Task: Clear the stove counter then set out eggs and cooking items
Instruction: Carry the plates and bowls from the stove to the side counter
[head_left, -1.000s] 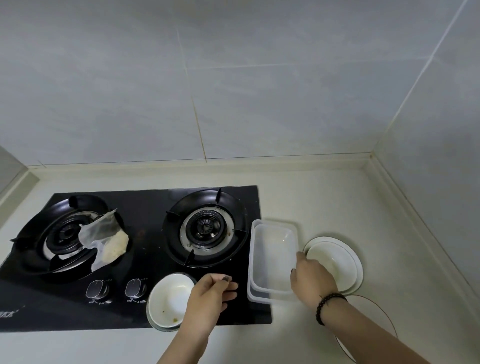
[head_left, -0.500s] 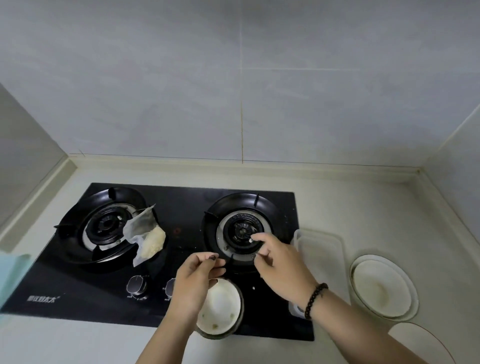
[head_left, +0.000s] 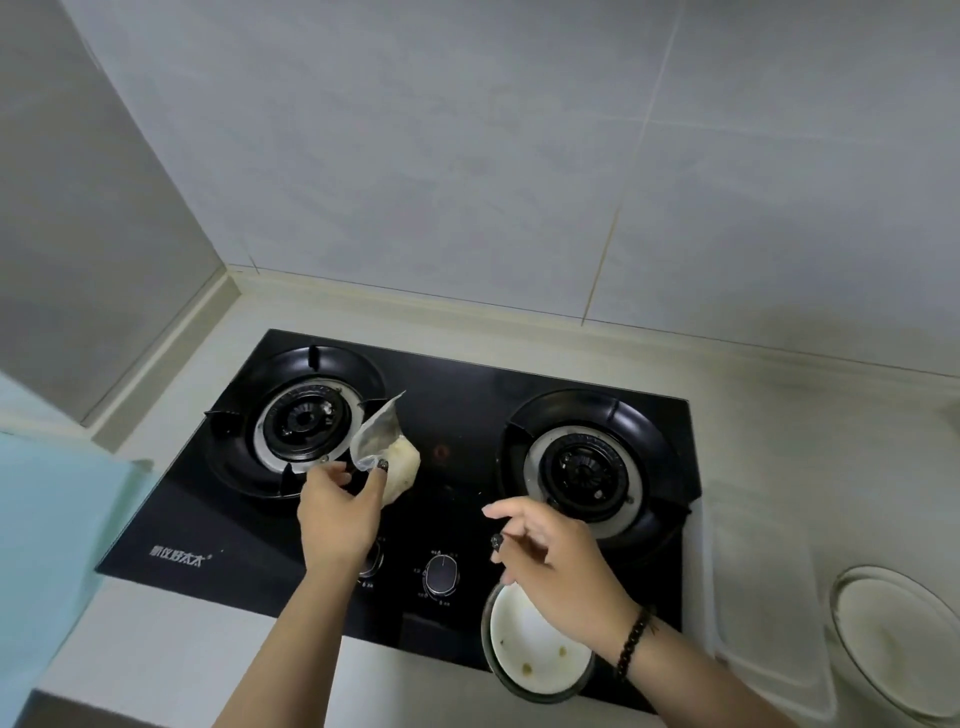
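A clear plastic bag (head_left: 376, 434) with a pale lump of food (head_left: 402, 470) in it lies on the black gas stove (head_left: 457, 415), at the right rim of the left burner (head_left: 304, 421). My left hand (head_left: 340, 512) pinches the bag's lower corner between thumb and fingers. Over the stove's middle, left of the right burner (head_left: 589, 470), my right hand (head_left: 558, 566) hovers with loosely curled fingers and holds nothing. A used white bowl (head_left: 535, 654) sits on the stove's front edge, partly under my right wrist.
A clear plastic container (head_left: 769, 597) stands on the counter right of the stove, with a white plate (head_left: 898, 634) beyond it. Two knobs (head_left: 441, 574) sit at the stove's front. A light blue surface (head_left: 52, 545) fills the left edge. Tiled walls close the back and left.
The view has swung left. My left hand reached forward and took the bag's corner. My right hand left the container, crossed the right burner and now hovers mid-stove.
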